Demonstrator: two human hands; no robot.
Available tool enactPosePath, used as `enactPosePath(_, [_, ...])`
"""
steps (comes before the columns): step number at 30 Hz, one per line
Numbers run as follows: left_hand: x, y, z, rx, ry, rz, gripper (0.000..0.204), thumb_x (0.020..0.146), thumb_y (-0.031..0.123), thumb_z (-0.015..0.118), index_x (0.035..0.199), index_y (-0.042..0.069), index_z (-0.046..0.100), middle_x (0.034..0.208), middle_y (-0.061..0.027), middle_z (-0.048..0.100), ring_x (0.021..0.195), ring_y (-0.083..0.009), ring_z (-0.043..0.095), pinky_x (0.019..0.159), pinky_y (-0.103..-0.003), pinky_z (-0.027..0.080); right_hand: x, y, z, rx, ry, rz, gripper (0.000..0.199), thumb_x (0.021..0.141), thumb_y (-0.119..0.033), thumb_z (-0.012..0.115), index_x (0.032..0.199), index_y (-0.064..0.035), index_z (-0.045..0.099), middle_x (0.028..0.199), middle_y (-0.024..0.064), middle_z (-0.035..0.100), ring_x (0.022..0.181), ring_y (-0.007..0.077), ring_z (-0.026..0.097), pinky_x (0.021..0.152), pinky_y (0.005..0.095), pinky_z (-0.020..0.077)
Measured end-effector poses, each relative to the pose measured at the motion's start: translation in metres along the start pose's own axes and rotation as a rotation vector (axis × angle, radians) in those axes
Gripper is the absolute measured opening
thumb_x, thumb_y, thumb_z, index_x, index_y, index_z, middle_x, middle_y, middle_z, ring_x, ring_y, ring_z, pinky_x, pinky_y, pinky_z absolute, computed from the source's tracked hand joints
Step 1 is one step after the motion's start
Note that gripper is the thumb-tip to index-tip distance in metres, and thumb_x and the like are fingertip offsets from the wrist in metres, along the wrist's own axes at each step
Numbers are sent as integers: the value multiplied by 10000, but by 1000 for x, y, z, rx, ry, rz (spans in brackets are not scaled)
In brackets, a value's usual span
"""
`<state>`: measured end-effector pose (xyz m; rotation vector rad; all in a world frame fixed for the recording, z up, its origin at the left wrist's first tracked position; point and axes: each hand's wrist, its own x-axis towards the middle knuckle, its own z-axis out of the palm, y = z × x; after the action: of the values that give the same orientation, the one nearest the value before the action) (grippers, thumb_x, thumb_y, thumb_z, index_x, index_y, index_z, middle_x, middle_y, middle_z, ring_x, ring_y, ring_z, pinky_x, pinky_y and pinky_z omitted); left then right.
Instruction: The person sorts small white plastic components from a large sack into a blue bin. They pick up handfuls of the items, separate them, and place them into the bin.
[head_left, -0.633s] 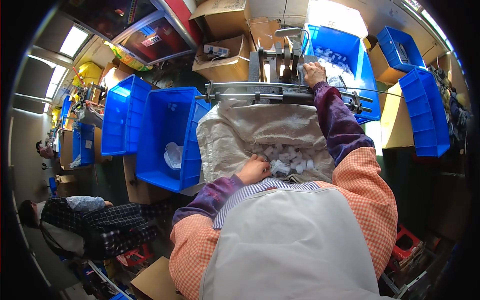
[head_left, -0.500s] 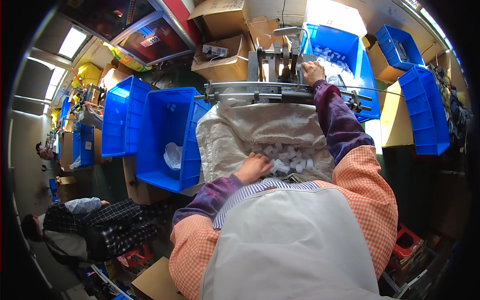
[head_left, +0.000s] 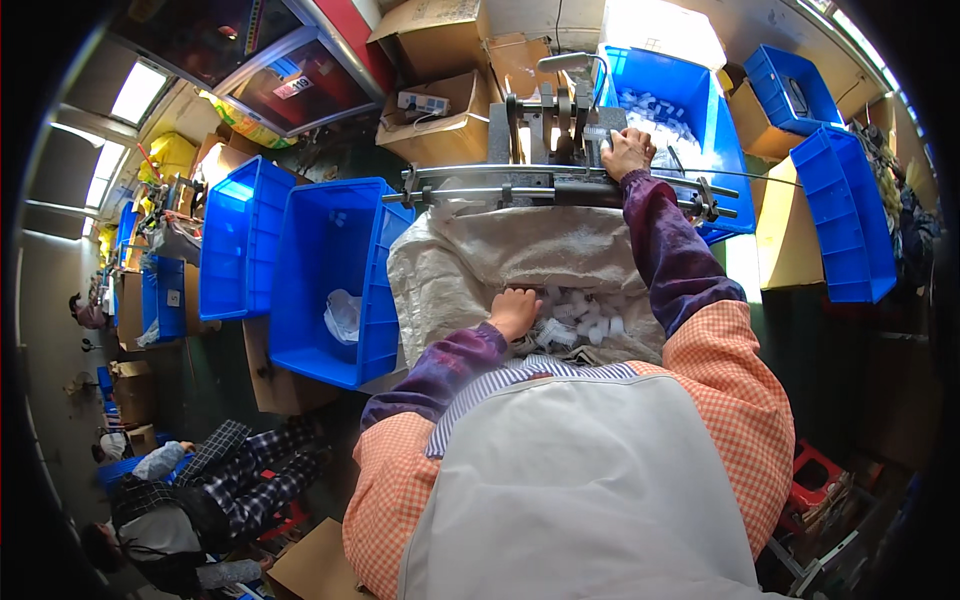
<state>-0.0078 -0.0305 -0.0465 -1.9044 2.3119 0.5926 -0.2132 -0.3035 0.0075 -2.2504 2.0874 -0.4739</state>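
My right hand (head_left: 628, 153) is at the right side of a dark metal bench machine (head_left: 560, 120), its fingers closed on a small translucent plastic piece (head_left: 596, 133). The machine has upright discs and two horizontal steel rods (head_left: 520, 190) along its front. My left hand (head_left: 514, 313) lies at the left edge of a pile of small white plastic pieces (head_left: 590, 318), fingers curled down. Whatever it may hold is hidden. The pile rests in the fold of a pale woven cloth (head_left: 450, 260), spread between the machine and my apron (head_left: 580, 470).
A blue bin (head_left: 735, 150) of white pieces stands right of the machine. Two blue bins (head_left: 290, 300) stand at left, one with a clear bag (head_left: 343, 315). Cardboard boxes (head_left: 430, 140) sit behind. Another person (head_left: 190, 510) is at the lower left.
My left hand has shifted slightly right and up, its fingers now more curled. My right hand has stayed at the machine, its fingers a little lower. The person at lower left has leaned and moved.
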Motion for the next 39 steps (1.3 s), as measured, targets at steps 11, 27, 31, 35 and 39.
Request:
enactPosePath(11, [9, -12, 12, 92, 23, 66, 110, 723, 63, 553, 821, 60, 604, 867, -132, 610, 836, -288, 613, 641, -400, 514, -4, -59, 17, 51, 103, -62, 242, 790, -246, 529, 976, -120, 619, 1040, 82, 498, 1082, 260, 376, 921, 433, 240])
enactPosePath(27, [-12, 3, -54, -495, 365, 164, 375, 750, -28, 501, 1115, 48, 468, 880, -206, 584, 815, -355, 584, 682, -377, 476, 28, 22, -17, -184, -229, -75, 228, 799, -163, 492, 995, -109, 592, 1069, 110, 589, 1022, 278, 569, 867, 438, 385])
enactPosePath(31, [-13, 8, -64, -644, 373, 198, 358, 823, -8, 499, 1171, 65, 449, 836, -169, 590, 720, -260, 614, 624, -329, 492, 35, 43, -50, -171, -69, 165, 366, 779, -243, 582, 1114, -104, 540, 1033, 146, 594, 926, 284, 618, 782, 406, 471])
enactPosePath(35, [-9, 27, -79, -1214, 264, 56, 227, 900, 95, 506, 1124, 57, 500, 820, -71, 605, 681, -125, 606, 593, -261, 508, -1, 52, -59, 109, 267, -125, 503, 804, -297, 570, 1234, -66, 452, 1111, 187, 543, 904, 348, 604, 762, 413, 496])
enactPosePath(39, [16, 37, -89, -1626, 365, 107, 250, 890, 127, 548, 1119, 31, 518, 919, -43, 591, 748, -102, 606, 605, -242, 521, -88, -12, -94, 920, -747, -377, 396, 884, -227, 542, 1219, -26, 475, 1062, 115, 606, 916, 192, 579, 792, 318, 461])
